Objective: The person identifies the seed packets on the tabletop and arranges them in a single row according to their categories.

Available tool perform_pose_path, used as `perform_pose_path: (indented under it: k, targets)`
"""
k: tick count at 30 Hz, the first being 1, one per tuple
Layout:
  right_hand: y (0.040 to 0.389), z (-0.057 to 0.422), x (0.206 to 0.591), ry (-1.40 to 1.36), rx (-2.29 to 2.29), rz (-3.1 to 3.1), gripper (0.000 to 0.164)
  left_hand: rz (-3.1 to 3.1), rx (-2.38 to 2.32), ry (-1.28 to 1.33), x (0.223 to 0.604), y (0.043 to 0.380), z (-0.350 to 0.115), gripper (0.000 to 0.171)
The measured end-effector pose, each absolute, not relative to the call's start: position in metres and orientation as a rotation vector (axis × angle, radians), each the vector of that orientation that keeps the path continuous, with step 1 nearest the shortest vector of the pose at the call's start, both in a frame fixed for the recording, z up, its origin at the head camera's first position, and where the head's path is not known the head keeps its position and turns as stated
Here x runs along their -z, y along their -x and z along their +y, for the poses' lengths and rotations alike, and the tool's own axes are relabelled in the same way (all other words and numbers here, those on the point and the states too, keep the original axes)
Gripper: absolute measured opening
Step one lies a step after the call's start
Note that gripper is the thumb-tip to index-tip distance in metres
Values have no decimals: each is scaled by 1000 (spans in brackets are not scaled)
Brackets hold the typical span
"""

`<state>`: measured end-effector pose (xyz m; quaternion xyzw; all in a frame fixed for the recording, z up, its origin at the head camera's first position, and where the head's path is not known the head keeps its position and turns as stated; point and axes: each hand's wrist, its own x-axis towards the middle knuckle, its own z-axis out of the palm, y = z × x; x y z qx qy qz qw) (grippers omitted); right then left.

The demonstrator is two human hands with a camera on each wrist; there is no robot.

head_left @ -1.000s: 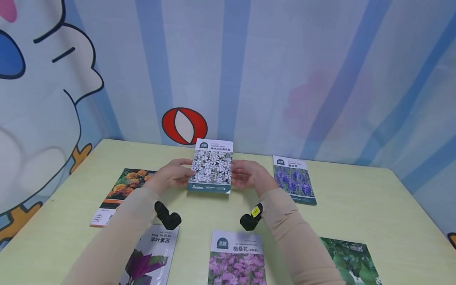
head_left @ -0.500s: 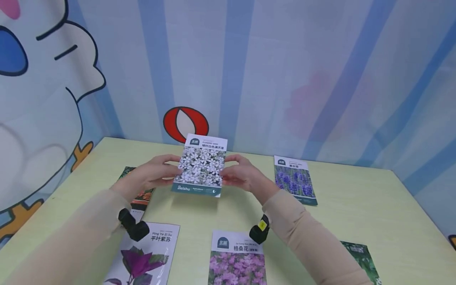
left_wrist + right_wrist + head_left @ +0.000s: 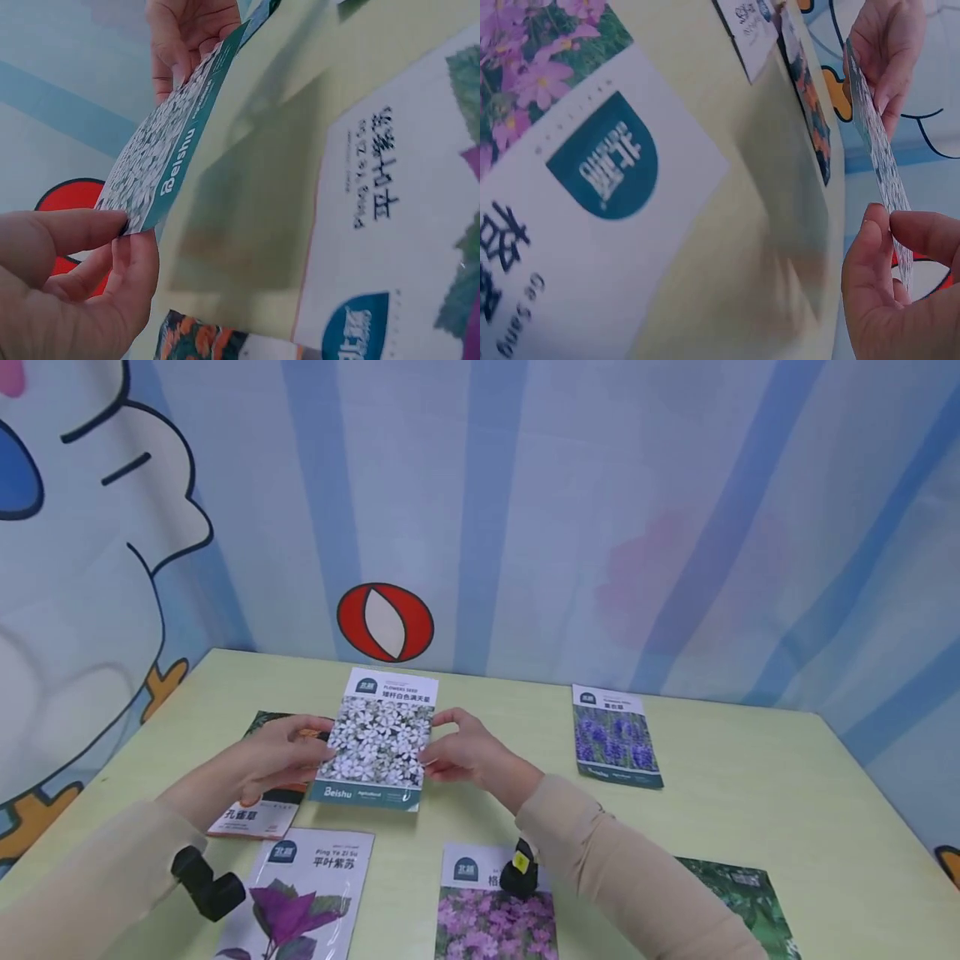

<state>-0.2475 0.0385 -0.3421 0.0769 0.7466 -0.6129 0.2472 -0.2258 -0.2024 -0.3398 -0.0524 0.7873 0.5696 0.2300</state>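
A seed packet with white flowers and a teal bottom band (image 3: 378,739) is held up above the table between both hands. My left hand (image 3: 281,756) pinches its left edge, thumb on the front. On the opposite edge, my right hand (image 3: 468,752) pinches it in the same way. In the left wrist view the packet (image 3: 161,150) tilts over its own shadow on the tabletop. Seen nearly edge-on in the right wrist view, it sits between the right thumb and fingers (image 3: 868,255). An orange-flower packet (image 3: 255,818) lies partly hidden under the left hand.
Nearer the front lie a purple-leaf packet (image 3: 300,893) and a pink-flower packet (image 3: 465,922). A lavender packet (image 3: 615,735) lies at the back right, and a green-leaf packet (image 3: 742,902) is partly behind the right sleeve. A striped cartoon backdrop (image 3: 555,527) stands along the table's back edge.
Both hands have carried the white-flower packet left and, over the last half second, closer to the front. The other packets lie where they were.
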Motion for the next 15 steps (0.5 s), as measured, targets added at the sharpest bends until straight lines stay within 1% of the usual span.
perform_pose_path:
  k: [3, 8, 15]
  targets:
    - [244, 32, 346, -212, 1655, 2039, 46, 2192, -1548, 170, 347, 225, -207, 62]
    - [239, 22, 357, -183, 1655, 2037, 49, 2335, -1431, 133, 357, 223, -210, 52]
    - [233, 13, 369, -185, 1605, 2117, 50, 2455, -1272, 90, 365, 219, -212, 45]
